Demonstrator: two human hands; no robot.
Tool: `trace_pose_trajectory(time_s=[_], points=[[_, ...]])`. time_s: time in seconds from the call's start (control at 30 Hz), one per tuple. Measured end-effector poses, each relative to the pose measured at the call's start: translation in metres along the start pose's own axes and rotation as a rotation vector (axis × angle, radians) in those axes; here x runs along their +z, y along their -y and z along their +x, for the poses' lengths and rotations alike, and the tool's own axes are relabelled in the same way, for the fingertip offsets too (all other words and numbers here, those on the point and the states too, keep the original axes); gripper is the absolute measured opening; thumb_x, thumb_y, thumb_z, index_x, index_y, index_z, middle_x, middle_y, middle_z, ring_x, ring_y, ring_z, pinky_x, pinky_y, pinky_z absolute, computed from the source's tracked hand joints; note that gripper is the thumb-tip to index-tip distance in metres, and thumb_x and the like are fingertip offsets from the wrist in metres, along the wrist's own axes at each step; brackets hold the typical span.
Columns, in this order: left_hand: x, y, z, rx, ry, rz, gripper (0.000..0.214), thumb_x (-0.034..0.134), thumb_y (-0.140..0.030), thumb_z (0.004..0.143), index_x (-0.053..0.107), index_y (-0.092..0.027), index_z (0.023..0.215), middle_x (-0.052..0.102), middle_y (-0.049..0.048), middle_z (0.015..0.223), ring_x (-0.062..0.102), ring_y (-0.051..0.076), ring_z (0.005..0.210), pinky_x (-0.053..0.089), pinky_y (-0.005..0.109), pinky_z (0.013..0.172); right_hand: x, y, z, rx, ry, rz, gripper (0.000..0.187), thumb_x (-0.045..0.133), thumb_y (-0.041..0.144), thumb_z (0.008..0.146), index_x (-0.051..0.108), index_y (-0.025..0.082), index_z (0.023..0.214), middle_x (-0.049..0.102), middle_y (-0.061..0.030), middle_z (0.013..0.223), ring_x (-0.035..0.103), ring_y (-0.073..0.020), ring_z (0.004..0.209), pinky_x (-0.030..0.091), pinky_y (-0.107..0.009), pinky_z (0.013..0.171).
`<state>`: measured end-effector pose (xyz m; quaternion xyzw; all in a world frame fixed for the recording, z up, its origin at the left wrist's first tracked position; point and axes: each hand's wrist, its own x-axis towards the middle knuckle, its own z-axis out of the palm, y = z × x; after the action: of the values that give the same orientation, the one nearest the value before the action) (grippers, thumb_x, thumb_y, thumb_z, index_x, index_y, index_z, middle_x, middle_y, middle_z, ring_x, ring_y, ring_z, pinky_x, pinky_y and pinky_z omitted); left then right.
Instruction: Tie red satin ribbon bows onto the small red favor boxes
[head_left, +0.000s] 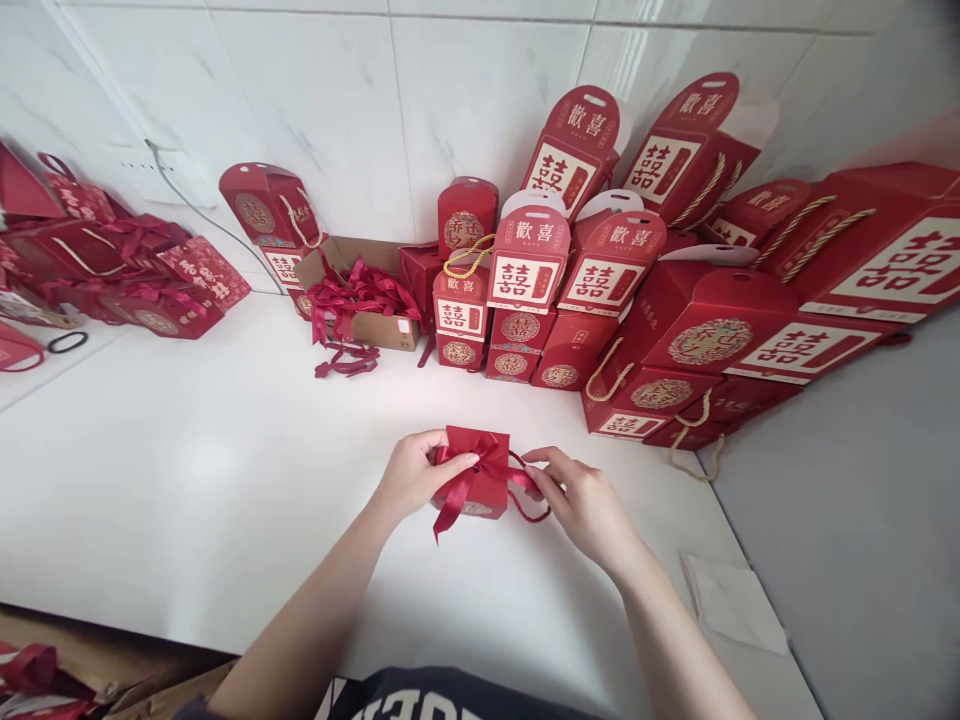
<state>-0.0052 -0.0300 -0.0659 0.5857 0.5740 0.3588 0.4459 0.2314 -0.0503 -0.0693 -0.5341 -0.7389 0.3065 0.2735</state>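
Observation:
A small red gift box (pixel 487 505) stands on the white table in front of me, with a shiny red ribbon (pixel 454 497) tied in a bow on its top. My left hand (pixel 420 473) grips the box from its left side, the thumb pressing on the bow's knot. Between the thumb and fingers of my right hand (pixel 576 495) is the right-hand end of the ribbon, pulled out sideways. A dark red cord handle (pixel 534 518) loops out from the box's right side, just beside my right fingers.
Stacked red gift boxes (pixel 592 275) line the wall at the back right. A cardboard box (pixel 386 331) of loose ribbons sits behind. More ribboned boxes (pixel 161 308) lie at the far left, near a black ring (pixel 67 342). White paper (pixel 735 603) lies at the right edge.

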Motion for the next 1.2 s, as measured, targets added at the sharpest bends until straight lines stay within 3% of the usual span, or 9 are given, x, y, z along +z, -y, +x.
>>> trace_pose_trajectory(time_s=[0.1, 0.27, 0.37, 0.53, 0.67, 0.77, 0.87, 1.03, 1.2], points=[[0.000, 0.001, 0.000, -0.013, 0.033, 0.008, 0.036, 0.069, -0.051, 0.074, 0.066, -0.017, 0.080, 0.058, -0.0004, 0.067, 0.055, 0.014, 0.062, 0.045, 0.024, 0.058, -0.004, -0.001, -0.007, 0.028, 0.024, -0.036, 0.023, 0.044, 0.039, 0.098, 0.062, 0.025, 0.098, 0.065, 0.0005, 0.064, 0.058, -0.0176, 0.054, 0.044, -0.028, 0.057], [0.000, 0.002, 0.002, -0.026, 0.030, 0.032, 0.039, 0.068, -0.054, 0.074, 0.059, -0.016, 0.070, 0.051, -0.0026, 0.062, 0.048, 0.012, 0.058, 0.038, 0.022, 0.055, -0.012, 0.022, -0.025, -0.107, -0.102, -0.174, 0.016, 0.048, 0.031, 0.097, 0.063, 0.024, 0.096, 0.062, -0.0009, 0.061, 0.061, -0.0211, 0.066, 0.047, -0.029, 0.063], [0.002, 0.000, 0.001, 0.001, -0.003, 0.101, 0.040, 0.064, -0.055, 0.078, 0.055, -0.017, 0.067, 0.048, -0.0033, 0.060, 0.044, 0.011, 0.056, 0.035, 0.022, 0.054, -0.003, 0.039, -0.037, -0.185, 0.027, -0.166, 0.008, 0.052, 0.023, 0.095, 0.059, 0.022, 0.091, 0.065, -0.0010, 0.067, 0.062, -0.0196, 0.070, 0.047, -0.027, 0.062], [0.004, -0.012, -0.005, 0.054, -0.142, 0.522, 0.047, 0.058, -0.063, 0.078, 0.048, -0.020, 0.061, 0.047, -0.0037, 0.053, 0.041, 0.012, 0.050, 0.027, 0.023, 0.049, 0.015, 0.050, -0.040, -0.409, 0.345, -0.362, 0.009, 0.055, 0.016, 0.092, 0.061, 0.018, 0.086, 0.065, -0.0027, 0.061, 0.061, -0.0198, 0.058, 0.042, -0.028, 0.054], [0.001, -0.024, -0.007, 0.046, -0.073, 0.629, 0.043, 0.062, -0.067, 0.072, 0.060, -0.024, 0.073, 0.064, -0.0012, 0.064, 0.055, 0.017, 0.056, 0.029, 0.023, 0.050, -0.010, 0.051, -0.014, -0.403, 0.510, -0.002, 0.013, 0.054, 0.030, 0.096, 0.064, 0.022, 0.092, 0.065, 0.0028, 0.063, 0.059, -0.0120, 0.053, 0.042, -0.022, 0.052], [-0.002, -0.028, -0.006, 0.041, 0.005, 0.632, 0.043, 0.062, -0.068, 0.071, 0.065, -0.027, 0.085, 0.069, -0.0006, 0.072, 0.061, 0.020, 0.064, 0.032, 0.024, 0.054, -0.028, 0.045, 0.020, -0.289, 0.183, 0.101, 0.025, 0.042, 0.033, 0.101, 0.061, 0.022, 0.089, 0.067, -0.0002, 0.079, 0.061, -0.0142, 0.073, 0.048, -0.027, 0.071], [-0.003, -0.028, -0.004, 0.044, 0.031, 0.648, 0.044, 0.064, -0.068, 0.070, 0.066, -0.028, 0.087, 0.070, -0.0010, 0.072, 0.061, 0.020, 0.064, 0.033, 0.024, 0.055, -0.022, 0.028, 0.051, -0.279, 0.061, 0.072, 0.014, 0.056, 0.035, 0.094, 0.063, 0.022, 0.096, 0.064, -0.0054, 0.108, 0.057, -0.0211, 0.106, 0.042, -0.040, 0.096], [-0.001, -0.024, -0.002, 0.063, 0.031, 0.634, 0.045, 0.065, -0.068, 0.068, 0.065, -0.027, 0.087, 0.067, -0.0012, 0.067, 0.058, 0.018, 0.059, 0.031, 0.024, 0.053, 0.000, 0.006, 0.068, -0.186, 0.331, 0.351, 0.019, 0.064, 0.037, 0.088, 0.064, 0.019, 0.084, 0.055, -0.0094, 0.129, 0.054, -0.0222, 0.119, 0.040, -0.042, 0.103], [-0.001, -0.020, 0.000, 0.067, 0.025, 0.635, 0.049, 0.064, -0.071, 0.066, 0.058, -0.023, 0.065, 0.061, -0.0010, 0.059, 0.051, 0.016, 0.053, 0.029, 0.025, 0.050, -0.004, 0.002, 0.072, -0.137, 0.499, 0.531, 0.031, 0.058, 0.041, 0.092, 0.067, 0.017, 0.074, 0.054, -0.0093, 0.135, 0.054, -0.0231, 0.122, 0.043, -0.041, 0.101]])
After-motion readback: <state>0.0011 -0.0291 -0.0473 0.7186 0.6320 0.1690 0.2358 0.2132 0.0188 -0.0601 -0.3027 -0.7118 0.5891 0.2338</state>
